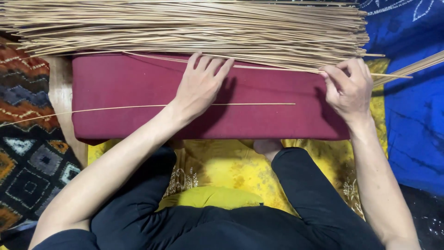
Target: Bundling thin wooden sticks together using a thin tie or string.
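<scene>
Head view: thin sticks on a maroon pad.

I see my right hand (pixel 349 88) pinched shut on one stick (pixel 277 67) near its end, at the pile (pixel 194 28) edge. My left hand (pixel 200 85) lies flat and open, fingers on that stick. A loose stick (pixel 138 106) lies mid-pad (pixel 120 88). Sticks look light, springy, likely to snap; best gripped near an end.

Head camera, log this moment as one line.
left hand: flat on maroon cushion | right hand: pinching thin stick | stick pile: behind
</scene>
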